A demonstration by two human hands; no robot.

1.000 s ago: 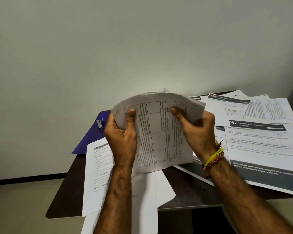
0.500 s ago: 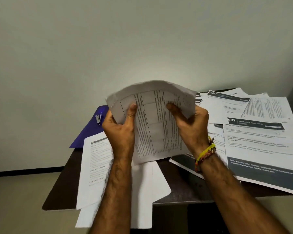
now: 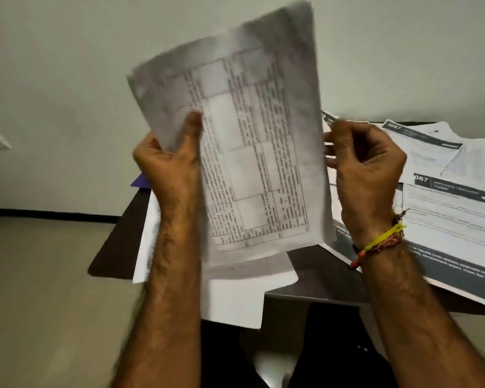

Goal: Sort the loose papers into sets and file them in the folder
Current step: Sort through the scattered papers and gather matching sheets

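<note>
Holding up a printed sheet (image 3: 252, 152), the left hand (image 3: 170, 169) pinches its lower left edge, thumb on the printed face and fingers curled behind, so the page stands nearly upright in front of the wall, well above the table (image 3: 314, 278). The right hand (image 3: 367, 166) hovers just beside the sheet's right edge with its fingers curled; whether it touches the paper cannot be told, and it seems to hold nothing. The sheet is thin and limp, probably very light, its top bowing and blurred; it would likely crease if gripped hard, so a flat pinch near an edge or corner suits it, with a second hand steadying the opposite side. Its face carries a ruled table of small dense text. More loose papers (image 3: 456, 208) with dark header bands overlap on the dark, smooth table at right, others hang over its near edge, and a purple corner (image 3: 140, 181), possibly the folder, peeks out behind the left hand.
</note>
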